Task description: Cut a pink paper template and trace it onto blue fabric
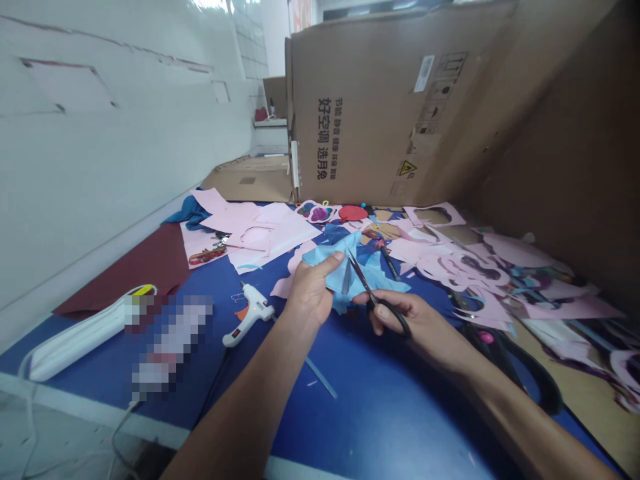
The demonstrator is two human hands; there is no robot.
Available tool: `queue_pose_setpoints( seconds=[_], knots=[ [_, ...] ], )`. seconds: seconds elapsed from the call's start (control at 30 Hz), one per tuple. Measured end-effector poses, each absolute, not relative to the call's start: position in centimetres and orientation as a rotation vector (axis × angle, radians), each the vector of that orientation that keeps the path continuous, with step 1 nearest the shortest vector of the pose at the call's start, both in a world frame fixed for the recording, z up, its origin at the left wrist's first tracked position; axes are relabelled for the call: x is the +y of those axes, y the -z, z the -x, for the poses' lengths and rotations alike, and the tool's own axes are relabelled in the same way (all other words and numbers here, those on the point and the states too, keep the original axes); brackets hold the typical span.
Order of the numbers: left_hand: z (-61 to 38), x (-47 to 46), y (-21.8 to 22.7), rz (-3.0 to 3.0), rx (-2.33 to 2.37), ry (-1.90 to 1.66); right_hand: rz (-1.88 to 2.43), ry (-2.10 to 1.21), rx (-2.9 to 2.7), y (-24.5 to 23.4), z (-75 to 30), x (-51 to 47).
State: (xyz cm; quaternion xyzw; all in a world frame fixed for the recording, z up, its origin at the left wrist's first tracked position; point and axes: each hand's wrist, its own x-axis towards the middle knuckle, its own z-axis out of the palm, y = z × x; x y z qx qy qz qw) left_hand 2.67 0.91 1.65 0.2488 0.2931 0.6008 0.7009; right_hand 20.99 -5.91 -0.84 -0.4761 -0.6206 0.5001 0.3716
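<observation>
My left hand [311, 288] pinches a light blue sheet of paper [334, 261] just above the blue table top [360, 407], thumb on top. My right hand [406, 319] grips black-handled scissors [369, 292], fingers through the loops. The blades are parted and point up and away into the blue paper's edge. Both forearms reach in from the bottom of the view.
A white glue gun [249, 320] lies left of my left hand. Pink paper sheets and offcuts [270, 233] cover the far and right side. A second large pair of black scissors [520, 363] lies at right. A cardboard box [400, 107] stands behind, a white wall at left.
</observation>
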Motion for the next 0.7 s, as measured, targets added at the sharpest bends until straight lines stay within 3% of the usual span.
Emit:
queue_pose_setpoints(
  seconds=[0.7],
  knots=[
    [-3.47,0.51,-1.11,-0.586,0.706,-1.330,1.259,-1.229,-1.609,0.39,-20.46,-5.83]
  ],
)
